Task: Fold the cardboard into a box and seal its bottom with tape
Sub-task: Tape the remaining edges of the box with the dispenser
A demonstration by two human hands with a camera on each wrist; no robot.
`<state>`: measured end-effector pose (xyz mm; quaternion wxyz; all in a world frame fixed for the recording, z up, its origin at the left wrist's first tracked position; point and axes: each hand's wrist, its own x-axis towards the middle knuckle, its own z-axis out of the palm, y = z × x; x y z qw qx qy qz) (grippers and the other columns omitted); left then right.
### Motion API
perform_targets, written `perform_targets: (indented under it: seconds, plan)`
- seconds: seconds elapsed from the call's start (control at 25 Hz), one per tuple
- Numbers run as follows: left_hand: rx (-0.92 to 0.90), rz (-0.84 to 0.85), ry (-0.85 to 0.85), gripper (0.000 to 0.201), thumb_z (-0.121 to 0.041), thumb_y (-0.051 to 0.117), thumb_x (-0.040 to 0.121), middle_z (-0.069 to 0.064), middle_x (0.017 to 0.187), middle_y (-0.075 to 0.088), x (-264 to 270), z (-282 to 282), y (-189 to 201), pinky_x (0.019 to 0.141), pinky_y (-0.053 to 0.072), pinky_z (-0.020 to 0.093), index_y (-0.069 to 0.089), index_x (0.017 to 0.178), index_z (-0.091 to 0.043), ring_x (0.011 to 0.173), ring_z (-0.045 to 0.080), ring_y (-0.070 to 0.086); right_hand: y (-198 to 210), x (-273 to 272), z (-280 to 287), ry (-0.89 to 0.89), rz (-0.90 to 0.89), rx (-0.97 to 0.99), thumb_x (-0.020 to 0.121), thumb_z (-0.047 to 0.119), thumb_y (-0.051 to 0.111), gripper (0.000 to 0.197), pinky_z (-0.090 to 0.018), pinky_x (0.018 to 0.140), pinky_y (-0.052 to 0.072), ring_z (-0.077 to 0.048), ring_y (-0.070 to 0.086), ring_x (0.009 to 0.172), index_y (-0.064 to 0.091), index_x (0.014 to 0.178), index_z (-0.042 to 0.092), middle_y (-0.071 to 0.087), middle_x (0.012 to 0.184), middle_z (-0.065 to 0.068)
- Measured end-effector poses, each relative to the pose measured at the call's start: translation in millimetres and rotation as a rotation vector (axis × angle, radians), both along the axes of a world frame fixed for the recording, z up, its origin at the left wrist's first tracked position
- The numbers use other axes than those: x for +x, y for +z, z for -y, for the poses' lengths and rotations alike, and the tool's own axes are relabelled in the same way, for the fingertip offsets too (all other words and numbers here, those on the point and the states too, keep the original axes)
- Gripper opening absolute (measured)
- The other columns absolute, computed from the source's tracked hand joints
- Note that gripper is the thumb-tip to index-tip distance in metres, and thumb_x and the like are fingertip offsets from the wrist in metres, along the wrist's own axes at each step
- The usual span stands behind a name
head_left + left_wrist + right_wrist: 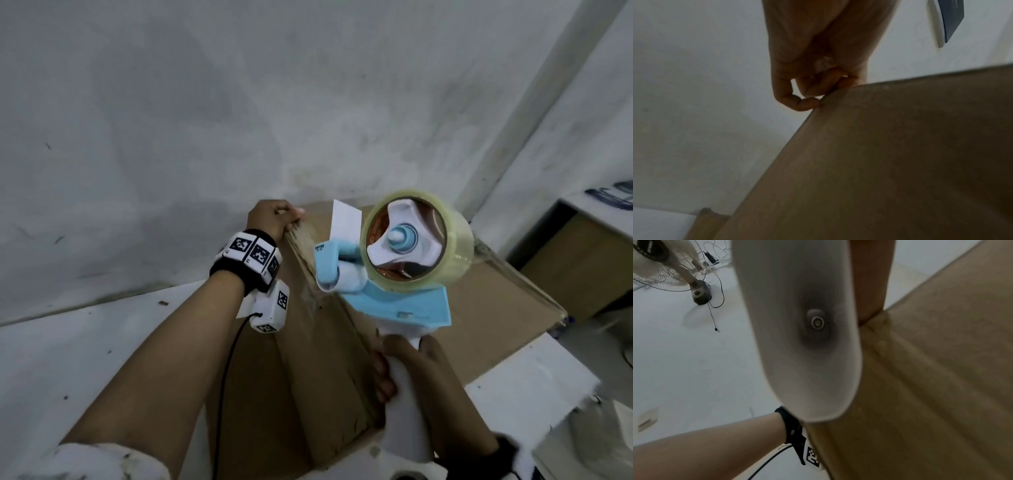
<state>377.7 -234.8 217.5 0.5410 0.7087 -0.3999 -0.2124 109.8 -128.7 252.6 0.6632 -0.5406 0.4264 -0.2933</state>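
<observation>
Head view shows the cardboard box (308, 359) standing on a white surface (85, 359), and all places are given relative to this box. At its far left corner the left hand (270, 219) is seen, its grip closed in a pinch on the end of a strip of clear tape (301, 240) at the box's edge; in the left wrist view the curled fingertips (807, 104) are pressed against the cardboard rim. Along the middle of the box's upper face a flap seam is visible, over which the tape strip appears to be drawn. Above the box's centre a blue and white tape dispenser (387, 274) is held up, loaded with a clear roll (418, 240). At the near right edge of the box the right hand (421, 383) is wrapped firmly round the dispenser's white handle (797, 337). Right of the box and well apart, a second brown carton (582, 267) is seen under a white ledge.

The box is judged light and fairly stiff, though its flaps would give under pressure, so it is best steadied at corners and folded edges. The tape is thin, sticky and easily wrinkled; it should be kept taut from the pinched end while the dispenser is pulled along the seam
</observation>
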Motion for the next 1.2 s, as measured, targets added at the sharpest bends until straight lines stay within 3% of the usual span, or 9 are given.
perform_targets:
  seconds: [0.12,0.2,0.36,0.48,0.6,0.72,0.88,1.04,1.2]
  plan:
    - [-0.004,-0.037,0.018,0.024,-0.015,0.064,0.083,-0.010,0.030,0.049,3.3,2.3,1.0,0.040,0.032,0.003,0.061,0.059,-0.018,0.031,-0.004,0.044,4.4,8.9,0.8,0.019,-0.034,-0.019,0.077,0.007,0.063,0.045,-0.023,0.041,0.032,-0.013,0.037,0.032,0.051,0.035,0.017,0.042,0.040,-0.003]
    - [-0.001,-0.105,0.046,0.032,-0.013,0.062,0.084,-0.013,0.026,0.047,7.4,4.5,-0.5,0.042,0.035,0.011,0.057,0.055,-0.024,0.030,0.000,0.043,7.4,14.4,1.3,0.033,-0.064,-0.051,0.084,0.000,0.056,0.051,-0.020,0.038,0.033,-0.012,0.037,0.031,0.049,0.036,0.017,0.042,0.038,-0.001]
    - [-0.011,-0.237,0.051,0.035,-0.010,0.060,0.084,-0.010,0.027,0.048,13.1,7.0,-7.1,0.050,0.034,0.021,0.059,0.052,-0.024,0.028,0.000,0.042,8.5,21.8,0.7,0.046,-0.129,-0.047,0.084,0.000,0.054,0.038,-0.019,0.037,0.034,-0.011,0.039,0.030,0.045,0.048,0.007,0.042,0.036,0.000]
    - [-0.041,-0.206,0.022,0.037,-0.011,0.062,0.083,-0.011,0.032,0.051,10.2,3.4,-7.8,0.047,0.035,0.018,0.060,0.049,-0.026,0.030,-0.002,0.041,8.3,18.8,0.3,-0.023,-0.086,0.103,0.079,0.006,0.061,0.029,-0.024,0.042,0.034,-0.013,0.039,0.031,0.044,0.056,0.005,0.044,0.041,-0.006]
    - [-0.127,-0.122,0.021,0.028,-0.015,0.064,0.082,-0.011,0.045,0.057,15.3,-2.3,-1.2,0.044,0.035,0.011,0.060,0.056,-0.025,0.035,-0.002,0.043,18.7,18.7,2.6,0.015,0.074,0.302,0.069,0.007,0.061,0.023,-0.021,0.035,0.032,-0.011,0.034,0.031,0.041,0.057,0.006,0.039,0.040,-0.003]
    - [-0.145,-0.049,0.037,0.014,-0.019,0.065,0.082,0.005,0.065,0.063,26.4,-0.2,5.2,0.054,0.040,0.015,0.070,0.070,-0.014,0.040,-0.001,0.046,28.8,28.5,3.2,0.029,0.199,0.367,0.061,0.013,0.059,0.018,-0.019,0.033,0.033,-0.007,0.031,0.033,0.047,0.048,0.012,0.033,0.048,-0.002]
    - [-0.030,-0.032,0.031,0.015,-0.019,0.063,0.083,0.007,0.064,0.059,32.5,9.2,-8.5,0.051,0.039,0.012,0.072,0.085,-0.007,0.050,0.008,0.044,17.5,45.4,2.8,-0.048,0.125,0.302,0.086,0.009,0.049,0.023,-0.020,0.034,0.035,-0.008,0.035,0.034,0.046,0.064,0.009,0.043,0.049,-0.003]
    - [0.021,-0.057,-0.012,0.008,-0.019,0.060,0.086,0.002,0.055,0.051,34.3,11.4,-17.0,0.047,0.036,0.005,0.065,0.080,-0.016,0.052,0.008,0.043,6.0,53.1,1.6,-0.067,-0.078,0.103,0.085,0.000,0.051,0.038,-0.025,0.041,0.033,-0.012,0.038,0.033,0.050,0.049,0.009,0.045,0.047,-0.007]
    - [0.011,-0.179,-0.015,0.014,-0.013,0.059,0.086,-0.010,0.037,0.053,30.7,10.8,-30.7,0.055,0.039,0.015,0.067,0.087,-0.002,0.047,0.002,0.048,1.8,56.8,-0.7,-0.039,-0.183,0.023,0.085,-0.002,0.053,0.040,-0.025,0.041,0.034,-0.013,0.039,0.031,0.050,0.046,0.009,0.046,0.043,-0.006]
